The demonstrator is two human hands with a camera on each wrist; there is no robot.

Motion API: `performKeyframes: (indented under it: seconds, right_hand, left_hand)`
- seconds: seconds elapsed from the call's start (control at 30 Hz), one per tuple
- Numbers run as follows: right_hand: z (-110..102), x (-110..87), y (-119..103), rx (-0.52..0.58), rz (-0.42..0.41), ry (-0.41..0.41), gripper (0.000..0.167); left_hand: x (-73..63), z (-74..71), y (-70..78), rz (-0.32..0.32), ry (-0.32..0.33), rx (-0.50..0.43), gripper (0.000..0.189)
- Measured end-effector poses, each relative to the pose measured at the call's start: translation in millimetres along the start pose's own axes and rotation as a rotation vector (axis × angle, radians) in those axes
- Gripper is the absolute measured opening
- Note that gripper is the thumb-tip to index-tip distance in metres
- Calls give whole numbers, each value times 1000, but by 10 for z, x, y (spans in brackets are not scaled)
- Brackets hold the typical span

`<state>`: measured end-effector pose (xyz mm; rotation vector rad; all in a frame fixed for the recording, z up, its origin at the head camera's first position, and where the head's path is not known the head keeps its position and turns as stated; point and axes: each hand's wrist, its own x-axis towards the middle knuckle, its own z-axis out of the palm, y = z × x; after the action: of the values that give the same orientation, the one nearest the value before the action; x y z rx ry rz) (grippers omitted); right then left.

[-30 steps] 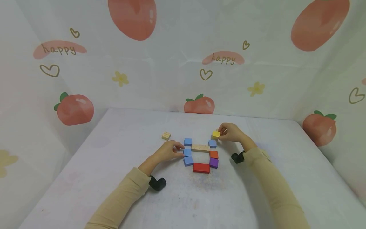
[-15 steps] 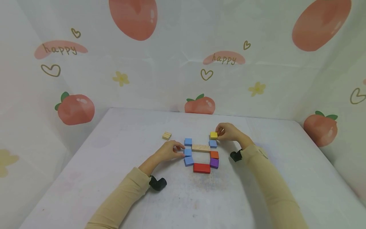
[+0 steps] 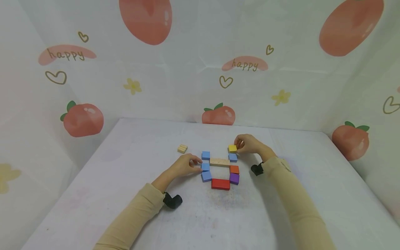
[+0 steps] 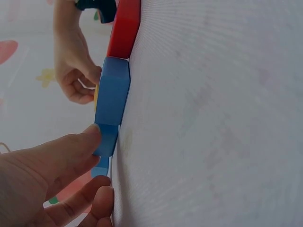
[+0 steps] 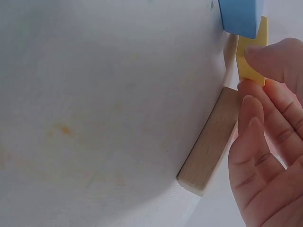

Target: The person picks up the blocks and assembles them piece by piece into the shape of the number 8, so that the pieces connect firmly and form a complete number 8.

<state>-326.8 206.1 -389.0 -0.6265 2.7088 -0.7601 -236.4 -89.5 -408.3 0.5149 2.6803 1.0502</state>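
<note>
My right hand (image 3: 248, 143) pinches a yellow block (image 3: 232, 148) between thumb and fingers, right behind a blue block (image 3: 232, 157) on the right side of the arrangement. In the right wrist view the thumb lies on the face of the yellow block (image 5: 250, 59). My left hand (image 3: 184, 164) is at the left column of blue blocks, fingers loosely bent and apart. Its thumb tip touches the middle blue block (image 4: 109, 139), between the front blue block (image 4: 112, 90) and the back blue block (image 4: 101, 168).
A long wooden block (image 3: 219, 162) bridges the middle. Orange (image 3: 234, 169) and purple (image 3: 234, 178) blocks line the right side, a red block (image 3: 220, 184) the front. Ridged wooden pieces (image 3: 182, 148) lie back left. In the right wrist view a wooden block (image 5: 208, 142) sits near the fingers.
My right hand has moved the yellow block slightly left and toward me, up to the back of the right blue block. The left hand stays in place.
</note>
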Motion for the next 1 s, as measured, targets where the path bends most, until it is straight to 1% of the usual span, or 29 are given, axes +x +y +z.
performKeyframes:
  seconds: [0.23, 0.57, 1.0]
  right_hand:
    - [13, 20, -8, -6, 3, -18, 21]
    - [11, 44, -3, -24, -1, -38, 20]
    - [36, 46, 33, -9, 48, -45, 24]
  left_hand:
    - [10, 10, -8, -14, -6, -9, 28]
    - [16, 12, -10, -14, -4, -6, 28]
    - [6, 4, -8, -9, -8, -8, 29]
